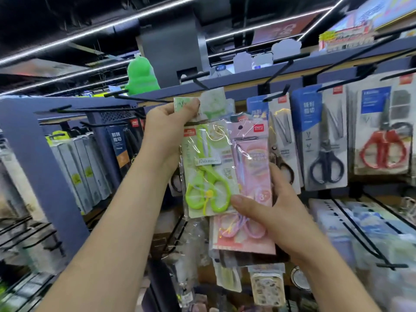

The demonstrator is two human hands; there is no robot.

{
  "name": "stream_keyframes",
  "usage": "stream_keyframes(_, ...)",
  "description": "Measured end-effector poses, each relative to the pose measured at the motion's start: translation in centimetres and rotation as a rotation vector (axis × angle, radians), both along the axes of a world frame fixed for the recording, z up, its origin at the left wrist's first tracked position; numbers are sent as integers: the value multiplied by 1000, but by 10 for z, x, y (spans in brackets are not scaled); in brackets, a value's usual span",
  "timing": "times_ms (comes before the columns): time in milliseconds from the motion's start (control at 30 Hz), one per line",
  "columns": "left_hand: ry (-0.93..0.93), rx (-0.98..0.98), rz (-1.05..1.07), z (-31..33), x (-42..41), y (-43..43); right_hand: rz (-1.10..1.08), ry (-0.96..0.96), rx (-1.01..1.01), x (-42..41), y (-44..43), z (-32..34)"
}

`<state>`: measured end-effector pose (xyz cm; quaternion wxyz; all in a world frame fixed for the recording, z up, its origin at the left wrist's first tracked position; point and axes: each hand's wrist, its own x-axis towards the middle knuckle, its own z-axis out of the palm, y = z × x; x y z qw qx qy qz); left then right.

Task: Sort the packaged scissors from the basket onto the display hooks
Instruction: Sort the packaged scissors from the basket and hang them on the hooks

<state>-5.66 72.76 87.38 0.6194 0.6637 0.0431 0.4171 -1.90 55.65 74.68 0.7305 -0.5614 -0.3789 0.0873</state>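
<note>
My left hand [167, 126] grips the top of a packaged pair of green scissors [206, 170], held upright just under a black display hook [144, 99] at the upper shelf rail. My right hand [270, 208] holds a stack of packs fronted by pink packaged scissors [252, 167], thumb across the lower front, right beside the green pack. The two packs overlap slightly. The basket is not in view.
Hanging scissor packs fill the hooks to the right: black-handled [326, 163] and red-handled [382, 149]. Dark packs hang at left [119, 145]. Bare hooks [279, 70] jut out above. Long hooks with goods [360, 226] stick out at lower right. A green plush [140, 75] sits on top.
</note>
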Motion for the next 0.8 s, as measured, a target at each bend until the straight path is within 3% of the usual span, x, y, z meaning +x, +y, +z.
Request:
stream_keyframes(267, -123, 144, 111, -5, 1, -1, -6, 39, -3, 2, 6, -2)
stream_keyframes(533, -39, 108, 58, 1, 6, 1, -4, 38, 20, 8, 1, -5)
stream_keyframes(667, -47, 149, 155, -9, 18, 4, 7, 49, 65, 12, 2, -5)
stream_keyframes(800, -110, 254, 50, -41, -1, 8, -2, 76, 65, 20, 4, -9)
